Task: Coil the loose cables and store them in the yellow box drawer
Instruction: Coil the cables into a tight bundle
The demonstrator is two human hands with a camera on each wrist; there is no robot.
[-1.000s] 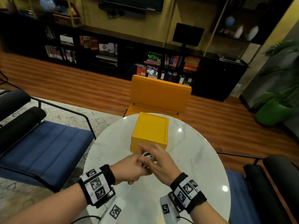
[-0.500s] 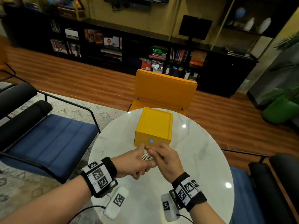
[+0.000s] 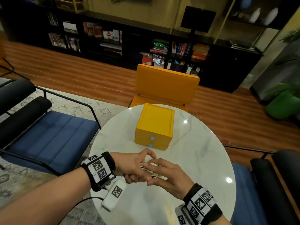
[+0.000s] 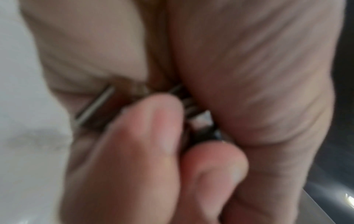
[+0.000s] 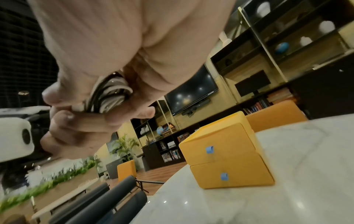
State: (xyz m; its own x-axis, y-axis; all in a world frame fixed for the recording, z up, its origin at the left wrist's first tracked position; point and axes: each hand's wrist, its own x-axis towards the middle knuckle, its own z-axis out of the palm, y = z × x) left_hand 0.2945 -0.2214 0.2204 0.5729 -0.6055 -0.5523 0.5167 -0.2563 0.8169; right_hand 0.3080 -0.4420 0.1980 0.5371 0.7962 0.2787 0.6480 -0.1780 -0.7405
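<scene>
Above the near part of the round marble table (image 3: 196, 161), both hands hold a small coiled cable (image 3: 146, 165) of black and pale strands. My left hand (image 3: 133, 166) curls its fingers round the coil (image 5: 111, 94). My right hand (image 3: 167, 174) lies over it, with the fingers on top and the thumb underneath. In the blurred left wrist view, fingers (image 4: 145, 136) close on the strands and a dark plug (image 4: 203, 128). The yellow box (image 3: 155, 120) stands beyond the hands. Both its drawers are closed, each with a blue tab (image 3: 152, 138).
A yellow chair (image 3: 165, 85) stands behind the table. A blue-cushioned chair (image 3: 53, 132) is on the left and a dark one (image 3: 267, 184) on the right. There is bare marble between the hands and the box (image 5: 226, 151), and to its right.
Both hands have drawn back from the front of the box towards me, still holding the coil. The view has shifted, so the two drawer fronts now show.
</scene>
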